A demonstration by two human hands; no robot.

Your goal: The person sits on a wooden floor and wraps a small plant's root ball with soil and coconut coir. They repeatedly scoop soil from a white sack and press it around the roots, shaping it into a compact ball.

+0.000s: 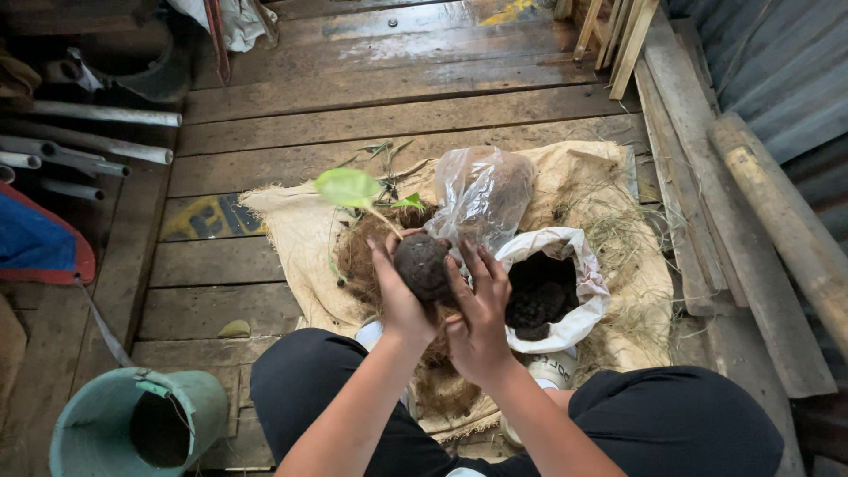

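Both my hands cup a dark round ball of soil [421, 265] in front of my knees. My left hand [397, 296] wraps its left side. My right hand [478, 311] presses against its right side with fingers spread. A thin stem with a pale green leaf [348, 186] rises from the ball toward the upper left. A heap of brown coconut fibre [357, 256] lies just under and behind the ball.
A white sack of dark soil [549, 291] stands open at my right, with a clear plastic bag [481, 194] behind it, all on burlap sacking [291, 230] spread over a plank floor. A teal bucket [106, 428] sits lower left. Metal pipes [88, 141] lie left, timber poles [777, 212] right.
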